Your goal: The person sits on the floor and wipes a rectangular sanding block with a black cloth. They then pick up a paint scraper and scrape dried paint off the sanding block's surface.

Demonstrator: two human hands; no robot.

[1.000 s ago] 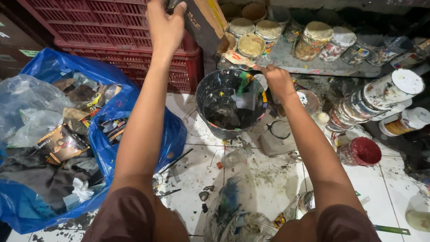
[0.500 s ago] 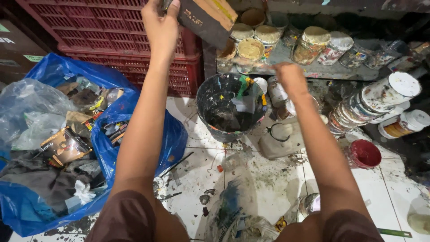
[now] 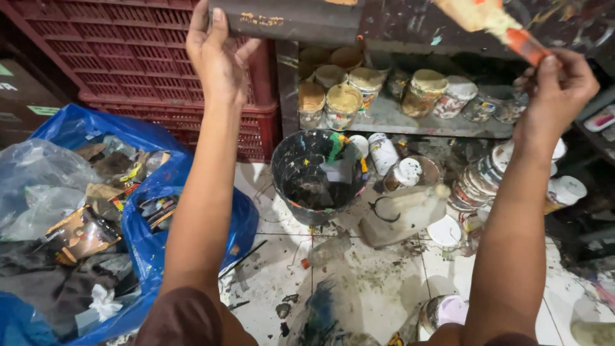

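1. Dark flat board (image 3: 288, 19): your left hand (image 3: 218, 57) has raised it overhead, fingers (image 3: 220, 22) clenched on its edge;
2. Your right hand (image 3: 557, 86) has lifted too, pinching a paint-smeared stick (image 3: 493, 19);
3. Below, black bucket (image 3: 319, 176) now stands untouched on the floor.

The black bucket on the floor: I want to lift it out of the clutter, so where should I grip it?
Grip the black bucket by its near rim, reaching from above. It stands upright and open-topped, and cans crowd its right side, so the front edge looks freest for fingers.
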